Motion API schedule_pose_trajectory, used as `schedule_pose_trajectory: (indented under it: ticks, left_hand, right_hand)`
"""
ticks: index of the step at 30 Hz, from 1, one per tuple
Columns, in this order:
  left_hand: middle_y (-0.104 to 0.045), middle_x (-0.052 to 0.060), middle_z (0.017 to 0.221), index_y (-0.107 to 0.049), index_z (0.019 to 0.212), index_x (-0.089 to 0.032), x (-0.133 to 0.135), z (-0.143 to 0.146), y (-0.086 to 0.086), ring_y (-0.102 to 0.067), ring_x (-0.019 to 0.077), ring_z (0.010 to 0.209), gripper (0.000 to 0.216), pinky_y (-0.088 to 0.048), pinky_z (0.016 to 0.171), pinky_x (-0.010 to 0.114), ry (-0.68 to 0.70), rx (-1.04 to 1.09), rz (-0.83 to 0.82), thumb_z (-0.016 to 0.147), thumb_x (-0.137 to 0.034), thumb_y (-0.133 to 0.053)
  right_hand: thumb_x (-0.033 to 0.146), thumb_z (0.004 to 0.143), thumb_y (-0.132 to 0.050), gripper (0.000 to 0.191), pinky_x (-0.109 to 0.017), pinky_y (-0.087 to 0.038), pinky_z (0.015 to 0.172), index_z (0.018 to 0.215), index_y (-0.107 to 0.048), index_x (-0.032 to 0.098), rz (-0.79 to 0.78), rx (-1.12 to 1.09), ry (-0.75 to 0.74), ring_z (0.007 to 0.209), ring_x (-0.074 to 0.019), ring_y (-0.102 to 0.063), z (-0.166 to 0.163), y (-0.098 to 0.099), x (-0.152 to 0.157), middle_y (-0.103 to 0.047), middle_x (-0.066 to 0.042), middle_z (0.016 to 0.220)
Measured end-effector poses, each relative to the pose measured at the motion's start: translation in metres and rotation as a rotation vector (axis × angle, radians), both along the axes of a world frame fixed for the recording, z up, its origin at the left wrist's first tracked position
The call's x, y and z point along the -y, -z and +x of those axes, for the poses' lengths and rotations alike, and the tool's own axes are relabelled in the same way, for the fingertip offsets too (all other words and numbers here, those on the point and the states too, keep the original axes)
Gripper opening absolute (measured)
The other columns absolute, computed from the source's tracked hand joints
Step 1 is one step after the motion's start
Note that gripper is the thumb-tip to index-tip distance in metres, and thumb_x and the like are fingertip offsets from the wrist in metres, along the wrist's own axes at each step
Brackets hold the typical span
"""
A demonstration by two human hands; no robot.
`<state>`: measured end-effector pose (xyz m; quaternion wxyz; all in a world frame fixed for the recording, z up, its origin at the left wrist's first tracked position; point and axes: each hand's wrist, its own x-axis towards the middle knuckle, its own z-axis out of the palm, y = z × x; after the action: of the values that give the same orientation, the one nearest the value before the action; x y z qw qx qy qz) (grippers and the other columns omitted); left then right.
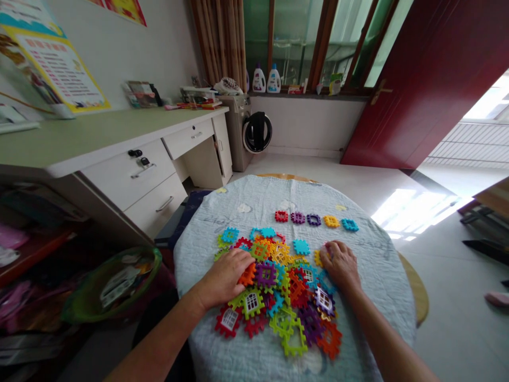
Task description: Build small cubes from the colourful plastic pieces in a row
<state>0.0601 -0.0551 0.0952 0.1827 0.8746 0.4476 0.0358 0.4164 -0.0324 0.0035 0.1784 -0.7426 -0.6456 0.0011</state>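
A heap of colourful plastic interlocking tiles with toothed edges lies on the cloth-covered round table (pixel 382 270). My left hand (pixel 225 277) rests at the heap's left side, thumb and fingers closed about an orange tile (pixel 248 275). Beside it are a purple tile (pixel 265 274) and a green tile with a white window insert (pixel 251 302). At the heap's right edge, my right hand (pixel 341 265) has its fingers bent down next to a yellow tile (pixel 317 258); what lies under them is mostly hidden. Beyond the heap, a row runs from a red tile (pixel 281 216) to a blue tile (pixel 350 225).
A desk with drawers (pixel 131 172) stands on the left, with a lined bin (pixel 153 260) below. Farther back are a washing machine (pixel 237 127) with its door open, detergent bottles (pixel 273 79) on the sill, and a red door (pixel 421 90). A stool edge (pixel 417 292) shows at right.
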Motion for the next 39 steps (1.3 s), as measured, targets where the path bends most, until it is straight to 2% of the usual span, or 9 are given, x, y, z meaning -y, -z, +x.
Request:
schedule_pose_trajectory:
  ticks: [9,19,25,28,31,35,39]
  left_hand:
    - [-0.059,0.007,0.118,-0.061,0.115,-0.022,-0.005,0.002,-0.002,-0.051,0.0267,0.114,0.046,-0.039,0.104,0.040,-0.036,-0.044,-0.025,0.069,-0.022,-0.066]
    - [-0.061,0.005,0.110,-0.061,0.109,-0.022,-0.011,0.004,-0.004,-0.054,0.0250,0.105,0.042,-0.042,0.097,0.040,0.056,-0.100,-0.010,0.067,-0.020,-0.065]
    - [-0.062,0.005,0.103,-0.062,0.103,-0.022,-0.018,-0.003,-0.017,-0.056,0.0232,0.098,0.037,-0.043,0.095,0.038,0.101,-0.064,-0.016,0.065,-0.023,-0.066]
    - [-0.062,0.004,0.105,-0.062,0.107,-0.022,-0.041,-0.010,-0.024,-0.056,0.0224,0.101,0.041,-0.043,0.095,0.035,0.076,0.008,0.044,0.067,-0.028,-0.067]
    - [-0.062,0.005,0.103,-0.062,0.108,-0.020,-0.083,-0.009,-0.022,-0.057,0.0224,0.099,0.043,-0.045,0.092,0.033,-0.021,0.038,0.145,0.066,-0.030,-0.069]
    - [-0.062,0.008,0.104,-0.065,0.104,-0.017,-0.145,0.013,-0.004,-0.058,0.0240,0.100,0.042,-0.046,0.092,0.033,-0.121,-0.021,0.210,0.064,-0.031,-0.070]
    - [-0.062,0.009,0.107,-0.065,0.105,-0.018,-0.187,0.040,0.017,-0.058,0.0253,0.102,0.042,-0.046,0.092,0.033,-0.193,-0.096,0.187,0.064,-0.030,-0.069]
  right_hand:
    - [0.042,0.093,-0.043,0.031,-0.039,-0.035,0.096,0.111,-0.060,0.023,0.014,0.009,-0.008,0.111,-0.0251,-0.052,0.001,0.003,-0.001,-0.059,-0.007,0.121]
    - [0.041,0.094,-0.043,0.030,-0.040,-0.036,0.096,0.111,-0.060,0.023,0.014,0.007,-0.010,0.111,-0.0252,-0.052,0.002,0.003,0.000,-0.059,-0.007,0.121]
    - [0.041,0.094,-0.042,0.031,-0.040,-0.037,0.096,0.111,-0.060,0.023,0.028,0.010,-0.020,0.110,-0.0250,-0.053,0.002,0.004,0.000,-0.059,-0.007,0.120]
    - [0.041,0.094,-0.042,0.030,-0.040,-0.037,0.096,0.110,-0.060,0.023,0.037,0.005,-0.028,0.110,-0.0246,-0.053,0.001,0.004,0.000,-0.060,-0.007,0.119]
    - [0.040,0.094,-0.043,0.029,-0.040,-0.038,0.095,0.110,-0.060,0.023,0.043,0.006,-0.022,0.110,-0.0249,-0.053,0.000,0.003,0.001,-0.060,-0.007,0.119]
    - [0.039,0.093,-0.043,0.029,-0.040,-0.038,0.097,0.110,-0.060,0.022,0.054,0.008,-0.029,0.110,-0.0245,-0.053,0.000,0.002,0.001,-0.059,-0.008,0.119]
    - [0.039,0.093,-0.043,0.029,-0.041,-0.038,0.097,0.110,-0.060,0.023,0.059,0.010,-0.028,0.110,-0.0245,-0.053,0.000,0.004,0.000,-0.059,-0.008,0.118]
